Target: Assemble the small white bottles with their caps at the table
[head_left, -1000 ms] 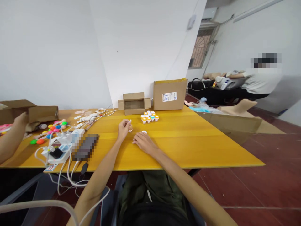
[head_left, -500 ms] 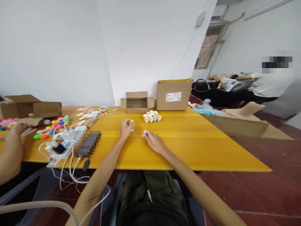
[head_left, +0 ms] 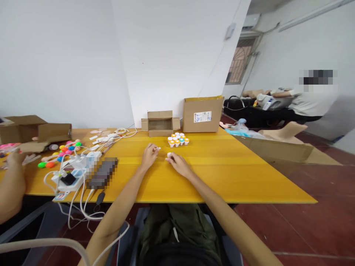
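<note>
My left hand (head_left: 149,157) is over the middle of the table, its fingers pinched on a small white piece (head_left: 159,148) that pokes out past the fingertips. A short way to the right, my right hand (head_left: 179,165) grips a small white round-topped piece (head_left: 169,154) between thumb and fingers. Both pieces are too small to name, and the fingers partly cover them. The hands are apart. Just beyond them stands a tight cluster of small white pieces (head_left: 177,142), several with orange rims and one with a blue rim.
Behind the cluster are an open small carton (head_left: 161,133) and a larger cardboard box (head_left: 203,125). To my left lie a phone (head_left: 102,173), a power strip (head_left: 76,181) with cables and colourful balls (head_left: 50,164). Another person's hand (head_left: 15,157) works at far left; someone sits at right.
My left hand has turned a little and come slightly lower with its white piece. My right hand still grips its piece. The whole view has shifted slightly.
</note>
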Action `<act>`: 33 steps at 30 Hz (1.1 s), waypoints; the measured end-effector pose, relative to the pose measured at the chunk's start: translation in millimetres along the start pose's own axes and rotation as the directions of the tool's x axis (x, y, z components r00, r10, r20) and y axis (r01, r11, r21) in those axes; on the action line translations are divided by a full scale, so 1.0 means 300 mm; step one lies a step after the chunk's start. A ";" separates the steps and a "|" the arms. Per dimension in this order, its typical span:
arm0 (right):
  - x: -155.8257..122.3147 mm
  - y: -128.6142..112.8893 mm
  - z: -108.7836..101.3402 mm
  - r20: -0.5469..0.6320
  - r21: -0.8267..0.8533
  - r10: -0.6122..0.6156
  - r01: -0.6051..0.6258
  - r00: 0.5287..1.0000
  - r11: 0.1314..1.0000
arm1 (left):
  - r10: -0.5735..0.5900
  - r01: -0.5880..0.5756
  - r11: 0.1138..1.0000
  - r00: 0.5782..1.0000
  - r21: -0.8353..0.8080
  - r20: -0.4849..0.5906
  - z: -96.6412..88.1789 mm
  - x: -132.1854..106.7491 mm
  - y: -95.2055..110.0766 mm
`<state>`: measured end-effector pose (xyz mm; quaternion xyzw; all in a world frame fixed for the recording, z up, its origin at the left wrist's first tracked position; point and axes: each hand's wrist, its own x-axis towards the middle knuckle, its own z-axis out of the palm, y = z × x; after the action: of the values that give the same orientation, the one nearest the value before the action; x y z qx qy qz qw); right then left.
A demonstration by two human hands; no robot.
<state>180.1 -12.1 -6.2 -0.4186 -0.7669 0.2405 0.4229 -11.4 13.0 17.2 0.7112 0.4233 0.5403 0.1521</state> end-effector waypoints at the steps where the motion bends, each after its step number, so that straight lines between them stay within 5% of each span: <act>1: -0.003 0.000 0.001 -0.011 0.064 0.016 -0.015 1.000 0.998 | 0.014 -0.014 1.000 1.000 -0.021 0.014 0.002 -0.001 0.004; 7: -0.011 -0.015 -0.005 -0.028 0.361 0.127 -0.108 0.992 0.926 | 0.049 -0.034 0.993 0.990 -0.112 0.131 0.025 -0.011 0.029; 19: -0.011 -0.026 -0.034 -0.034 0.369 0.146 -0.124 0.989 0.921 | -0.108 0.256 0.907 0.909 -0.334 0.403 0.048 -0.027 0.058; 25: -0.017 -0.033 -0.033 0.032 0.454 0.168 -0.164 0.985 0.876 | -0.121 0.284 0.879 0.910 -0.384 0.395 0.055 -0.025 0.065; 33: -0.014 -0.035 -0.031 -0.021 0.485 0.213 -0.176 0.977 0.856 | -0.157 0.343 0.841 0.894 -0.418 0.419 0.057 -0.024 0.052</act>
<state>184.6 -21.2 4.3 -0.3844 -0.6206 0.4491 0.5152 10.5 2.3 16.8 0.6765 0.3299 0.4600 0.4711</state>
